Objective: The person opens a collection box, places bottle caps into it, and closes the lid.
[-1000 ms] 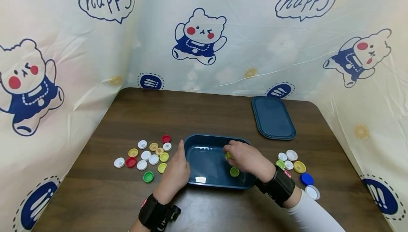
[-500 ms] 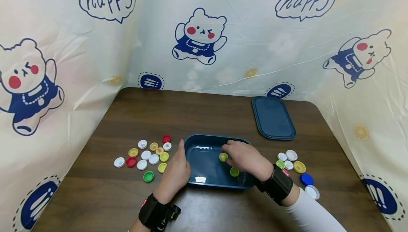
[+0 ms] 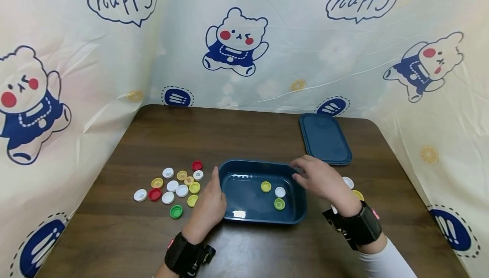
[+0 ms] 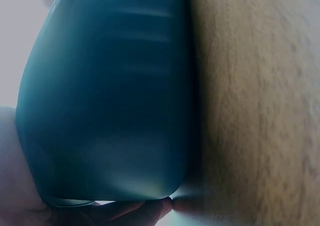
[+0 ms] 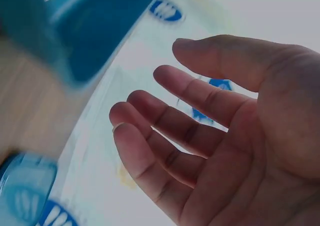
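A dark blue tray stands in the middle of the table with a yellow bottle cap, a white bottle cap and a green bottle cap inside. My left hand rests against the tray's left end, its fingers extended along the wall. In the left wrist view, the fingers show past the edge of the tray wall. Over the tray's right rim, my right hand is raised. Its fingers are loosely bent with nothing between them, as the right wrist view shows.
Several loose caps lie left of the tray, among them a red cap and a green cap. More caps, including a white one, lie at right, partly hidden by my right arm. A blue lid lies at the back right.
My right hand has let go of the yellow cap inside the tray and moved right, to above the rim. A white cap is now visible there. The left hand keeps its place.
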### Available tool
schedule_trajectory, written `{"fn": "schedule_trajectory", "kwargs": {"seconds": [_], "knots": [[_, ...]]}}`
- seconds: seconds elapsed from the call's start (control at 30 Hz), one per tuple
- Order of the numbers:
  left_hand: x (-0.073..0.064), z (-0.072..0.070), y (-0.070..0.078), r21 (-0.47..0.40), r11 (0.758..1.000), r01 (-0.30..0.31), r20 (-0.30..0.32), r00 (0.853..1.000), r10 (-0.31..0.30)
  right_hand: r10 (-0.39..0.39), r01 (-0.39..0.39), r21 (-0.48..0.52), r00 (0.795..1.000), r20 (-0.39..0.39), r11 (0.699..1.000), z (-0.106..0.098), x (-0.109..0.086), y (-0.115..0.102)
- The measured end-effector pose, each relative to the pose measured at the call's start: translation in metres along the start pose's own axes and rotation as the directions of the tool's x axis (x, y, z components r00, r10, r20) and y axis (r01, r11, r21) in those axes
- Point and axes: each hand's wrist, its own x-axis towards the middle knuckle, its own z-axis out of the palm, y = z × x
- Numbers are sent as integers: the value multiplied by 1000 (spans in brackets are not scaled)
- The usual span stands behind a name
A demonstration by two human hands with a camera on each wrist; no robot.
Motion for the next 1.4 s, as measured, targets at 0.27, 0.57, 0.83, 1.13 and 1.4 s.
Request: {"fn": "schedule_trajectory", "kwargs": {"seconds": [0.27, 0.57, 0.83, 1.13, 1.4], "knots": [[0, -1, 0, 4, 1000, 3, -4, 1000, -3, 180, -180, -5, 984, 6, 984, -1, -21, 53], [1, -1, 0, -12, 1000, 19, 7, 1000, -19, 290, -290, -10, 955, 58, 957, 13, -41, 101], [0, -3, 0, -5, 1000, 5, 2, 1000, -5, 317, -318, -1, 944, 87, 948, 19, -48, 133], [-1, -3, 2, -9, 1000, 20, 22, 1000, -20, 349, -352, 13, 931, 105, 936, 27, -48, 150], [-2, -1, 1, -16, 1000, -2, 3, 1000, 2, 353, -357, 21, 930, 99, 934, 28, -46, 156]]}}
